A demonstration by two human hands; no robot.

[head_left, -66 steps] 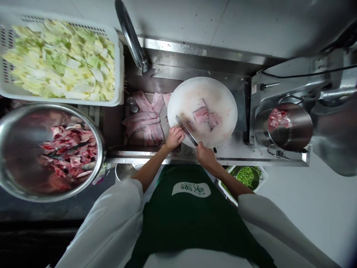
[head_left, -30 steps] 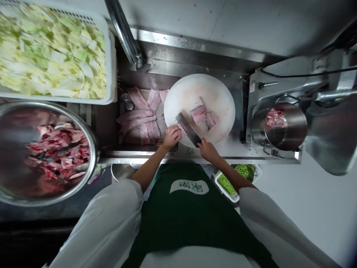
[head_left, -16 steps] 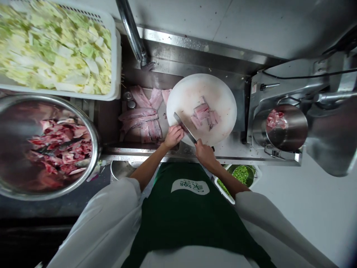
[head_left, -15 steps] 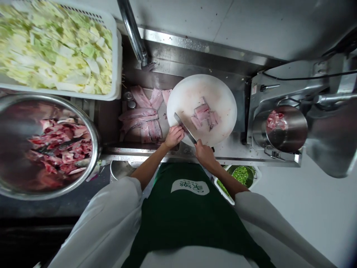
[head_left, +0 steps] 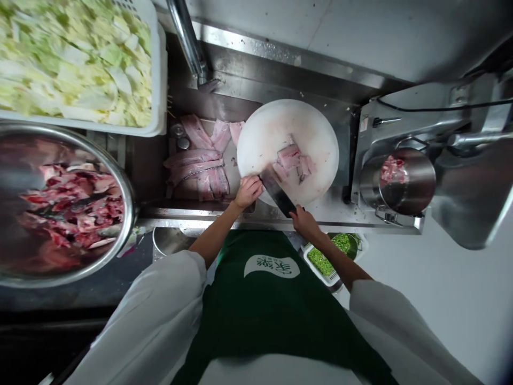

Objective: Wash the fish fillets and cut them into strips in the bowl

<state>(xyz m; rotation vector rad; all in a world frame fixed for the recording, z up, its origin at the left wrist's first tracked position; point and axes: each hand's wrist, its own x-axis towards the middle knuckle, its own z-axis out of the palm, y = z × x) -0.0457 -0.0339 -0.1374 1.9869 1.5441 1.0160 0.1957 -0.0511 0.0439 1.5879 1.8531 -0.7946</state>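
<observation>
A round white cutting board (head_left: 256, 128) lies across the sink, with several cut fish pieces (head_left: 289, 156) near its middle. My right hand (head_left: 306, 223) is closed around the handle of a cleaver (head_left: 277, 191) at the board's near edge. Its broad, dark blade slants toward the upper left, and the tip is close to my left fingers. My left hand (head_left: 249, 190) rests at the board's lower left rim with curled fingers, pressing on a fish fillet that is almost wholly hidden. Several long fish fillets (head_left: 196, 160) lie in the sink, left of the board.
A white basket of chopped cabbage (head_left: 158, 101) stands upper left, above a large steel bowl (head_left: 130, 198) of red fish pieces. A faucet (head_left: 186, 37) reaches over the sink. Right are a steel pot (head_left: 409, 184) with meat and a metal machine. Chopped greens (head_left: 323, 262) sit below the counter edge.
My right hand has moved right with the cleaver, and the blade has tilted so its broad side shows. My left hand stays at the board's rim. The whole view has shifted slightly.
</observation>
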